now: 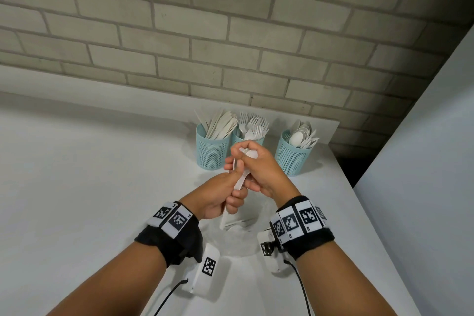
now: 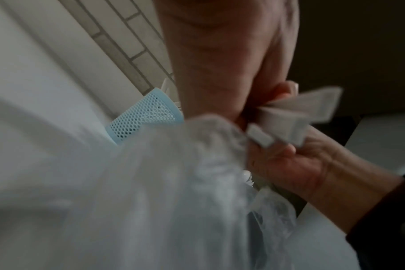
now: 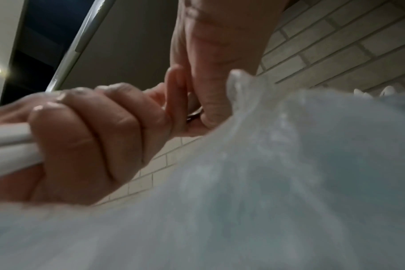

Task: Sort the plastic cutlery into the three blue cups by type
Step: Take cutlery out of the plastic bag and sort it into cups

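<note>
Three blue mesh cups stand at the back of the white counter: the left cup point(image 1: 211, 151) holds knives, the middle cup point(image 1: 237, 137) forks, the right cup point(image 1: 292, 159) spoons. Both hands meet in front of them around a small bundle of white plastic cutlery point(image 1: 225, 215). My left hand point(image 1: 237, 183) grips the handles with curled fingers point(image 3: 81, 142). My right hand point(image 1: 246, 159) is closed over the bundle's upper ends, just below the fork cup. The handle ends point(image 2: 308, 113) fan out between the two hands. Which types are in the bundle I cannot tell.
A clear plastic bag point(image 1: 238, 238) lies on the counter under the hands with a few white pieces in it, and it fills the lower part of both wrist views. A brick wall runs behind the cups. The counter ends at the right, beside a pale panel point(image 1: 423, 161).
</note>
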A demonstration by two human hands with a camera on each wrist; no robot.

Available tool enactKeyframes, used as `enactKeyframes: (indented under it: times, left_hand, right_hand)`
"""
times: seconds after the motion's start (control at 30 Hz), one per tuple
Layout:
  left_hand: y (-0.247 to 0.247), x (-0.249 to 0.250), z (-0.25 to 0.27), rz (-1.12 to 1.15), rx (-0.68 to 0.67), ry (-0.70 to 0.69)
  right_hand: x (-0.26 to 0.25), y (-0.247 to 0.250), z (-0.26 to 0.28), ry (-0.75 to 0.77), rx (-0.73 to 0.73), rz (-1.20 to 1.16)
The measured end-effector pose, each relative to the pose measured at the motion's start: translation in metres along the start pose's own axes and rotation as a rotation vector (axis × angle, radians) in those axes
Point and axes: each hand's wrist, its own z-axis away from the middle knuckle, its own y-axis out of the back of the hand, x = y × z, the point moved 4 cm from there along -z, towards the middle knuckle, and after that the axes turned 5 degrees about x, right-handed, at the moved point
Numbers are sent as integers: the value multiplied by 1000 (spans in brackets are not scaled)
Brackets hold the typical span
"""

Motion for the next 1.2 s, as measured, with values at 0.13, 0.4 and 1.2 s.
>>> enactKeyframes:
  times: [0.13, 0.4, 1.2]
  left_hand:
    - [0, -1, -3, 43, 9, 18]
    - [19, -5, -8, 4, 177, 49]
    - [22, -2, -2, -1180, 195, -126]
  right_hand:
    - [2, 4, -5, 13, 49, 67]
    - [-9, 40, -12, 239, 530, 228]
    - [-100, 126, -55, 629, 874, 870]
